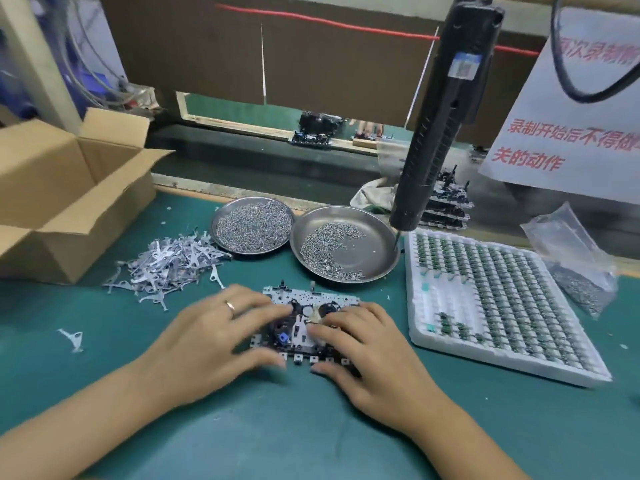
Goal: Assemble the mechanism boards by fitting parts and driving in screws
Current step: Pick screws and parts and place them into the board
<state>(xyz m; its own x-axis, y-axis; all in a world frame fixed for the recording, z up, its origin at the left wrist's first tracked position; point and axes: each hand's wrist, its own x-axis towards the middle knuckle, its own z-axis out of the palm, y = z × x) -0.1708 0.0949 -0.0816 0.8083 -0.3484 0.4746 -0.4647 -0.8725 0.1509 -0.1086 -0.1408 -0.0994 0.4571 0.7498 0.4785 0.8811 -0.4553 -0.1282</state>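
Left hand (211, 336) and right hand (360, 344) lie palm-down, fingers spread forward.

Your left hand (214, 336) and right hand (360, 344) rest on a mechanism board (304, 317) on the green mat (277, 427), the hanging electric screwdriver (440, 133) above two screw dishes (346, 251).

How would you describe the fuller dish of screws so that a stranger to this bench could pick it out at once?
Start at the open cardboard box on the green mat's left. Just right of it, beyond the heap of metal levers, sit two round steel dishes. Yours is the left dish, its floor carpeted with screws; the right dish shows bare metal.
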